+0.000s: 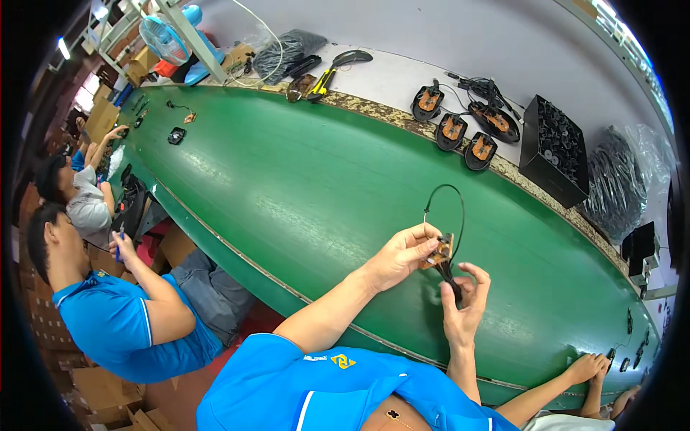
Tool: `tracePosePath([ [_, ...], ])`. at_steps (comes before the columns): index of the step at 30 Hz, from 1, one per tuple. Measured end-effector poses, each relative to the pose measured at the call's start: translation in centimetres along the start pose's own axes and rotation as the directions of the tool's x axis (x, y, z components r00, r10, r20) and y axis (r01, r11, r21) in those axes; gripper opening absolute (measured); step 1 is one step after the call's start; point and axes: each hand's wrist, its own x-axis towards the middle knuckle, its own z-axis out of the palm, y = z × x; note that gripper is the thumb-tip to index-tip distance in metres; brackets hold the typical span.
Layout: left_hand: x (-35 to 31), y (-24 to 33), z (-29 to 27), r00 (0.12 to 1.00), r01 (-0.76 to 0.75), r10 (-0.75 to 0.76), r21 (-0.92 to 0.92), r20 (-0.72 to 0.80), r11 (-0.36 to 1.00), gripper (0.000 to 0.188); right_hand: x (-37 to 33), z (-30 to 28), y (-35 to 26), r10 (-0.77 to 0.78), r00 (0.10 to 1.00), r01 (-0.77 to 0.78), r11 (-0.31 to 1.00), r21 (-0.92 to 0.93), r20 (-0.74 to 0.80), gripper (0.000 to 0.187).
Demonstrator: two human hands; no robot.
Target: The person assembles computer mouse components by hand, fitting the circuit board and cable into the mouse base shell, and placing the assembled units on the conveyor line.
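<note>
Above the green work surface (287, 194), my left hand (394, 262) pinches a small orange-brown circuit board (440, 253) with dark parts on it. A thin black cable (463, 215) loops up over the board and comes back down beside it. Below the board, the cable gathers into a dark bundle (447, 273). My right hand (466, 309) has its thumb and curled fingers closed around the lower end of that bundle. Part of the bundle is hidden by the fingers.
Several black mouse-like shells with orange boards (451, 131) lie on the far ledge. Beside them stand a black box of small dark parts (528, 158) and plastic bags (618, 187). A yellow-and-black tool (323, 82) lies farther left. Co-workers (129, 316) sit left; another person's hands (589, 368) are lower right.
</note>
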Motion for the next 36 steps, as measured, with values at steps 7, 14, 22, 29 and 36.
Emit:
tracePosePath([
  [7, -0.4, 0.1, 3.4, 0.986, -0.092, 0.161, 0.67, -0.043, 0.737, 0.013, -0.2, 0.6, 0.3, -0.051, 0.998, 0.055, 0.993, 0.103, -0.041, 0.035],
  [14, 0.9, 2.4, 3.1, 0.981, -0.189, 0.038, 0.888, 0.19, 0.42, 0.016, 0.0, 0.0, 1.6, 0.106, 0.994, -0.106, 0.993, 0.055, 0.001, 0.036],
  [22, 7.9, 15.0, -6.1, 0.883, -0.242, 0.447, 0.954, 0.141, 0.178, 0.029, 1.4, 0.2, 1.8, 0.155, 0.985, -0.149, 0.986, 0.079, -0.079, 0.032],
  [29, 11.7, 26.6, -25.6, 0.445, 0.646, 0.882, 0.737, -0.155, -0.197, 0.075, 2.3, 0.5, 1.5, 0.143, 0.987, -0.14, 0.989, 0.041, -0.067, 0.032],
  [36, 15.5, 28.3, -28.2, 0.548, 0.668, 0.781, 0.719, -0.3, -0.192, 0.083, 2.8, 1.0, 1.9, 0.126, 0.99, -0.126, 0.992, -0.003, -0.058, 0.034],
])
